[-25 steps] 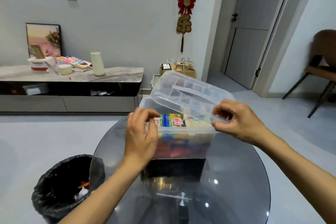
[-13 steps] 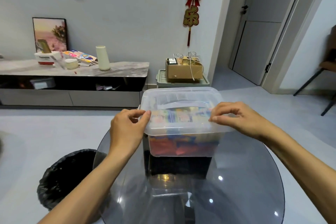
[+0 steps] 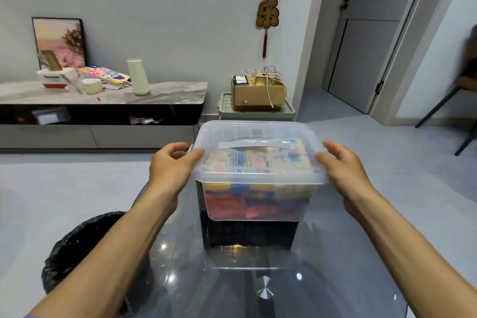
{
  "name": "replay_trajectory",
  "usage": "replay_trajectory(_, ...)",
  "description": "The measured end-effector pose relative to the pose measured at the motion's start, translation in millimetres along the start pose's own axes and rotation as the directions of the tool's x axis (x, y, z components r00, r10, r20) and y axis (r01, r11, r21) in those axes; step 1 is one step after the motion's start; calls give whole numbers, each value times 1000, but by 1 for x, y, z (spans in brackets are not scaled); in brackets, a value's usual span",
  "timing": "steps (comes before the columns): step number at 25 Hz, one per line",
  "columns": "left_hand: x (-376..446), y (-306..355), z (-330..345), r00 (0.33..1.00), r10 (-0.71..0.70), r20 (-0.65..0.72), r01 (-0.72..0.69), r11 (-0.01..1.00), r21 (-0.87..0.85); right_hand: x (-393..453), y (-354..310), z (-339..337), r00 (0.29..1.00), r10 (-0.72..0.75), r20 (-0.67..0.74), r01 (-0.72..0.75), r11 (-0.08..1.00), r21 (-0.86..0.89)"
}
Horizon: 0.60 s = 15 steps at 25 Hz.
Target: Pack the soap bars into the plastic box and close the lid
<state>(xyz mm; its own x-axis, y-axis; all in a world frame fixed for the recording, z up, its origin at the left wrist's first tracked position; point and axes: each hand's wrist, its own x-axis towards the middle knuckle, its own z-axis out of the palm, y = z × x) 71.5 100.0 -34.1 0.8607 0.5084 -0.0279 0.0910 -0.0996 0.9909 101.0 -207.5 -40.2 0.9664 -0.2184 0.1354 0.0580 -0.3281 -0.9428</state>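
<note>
Bracing the lid [image 3: 258, 152] at its nine and three o'clock edges, I curl my left hand [image 3: 170, 165] and right hand [image 3: 343, 165] fingers loosely against it so it seats squarely over the soap bars [image 3: 258, 196] filling the plastic box [image 3: 255, 215] at mid-desk [image 3: 322, 279].

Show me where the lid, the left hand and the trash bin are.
lid [image 3: 258, 134], head view, on its flat top behind the handle.
left hand [image 3: 169, 168], head view, on the back of the hand.
trash bin [image 3: 77, 253], head view, on its black bag.
</note>
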Motion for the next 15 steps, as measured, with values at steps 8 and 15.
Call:
replay_trajectory(8, -9, -2, 5, 994, 110, -19, -110, 994, 27, -6, -4, 1, 977, 169, -132, -155, 981, 115)
replay_trajectory(15, -12, -3, 9, 975, 218, -42, -213, 972, 95, -3, -2, 4, 983, -29, -181, 5, 991, -131)
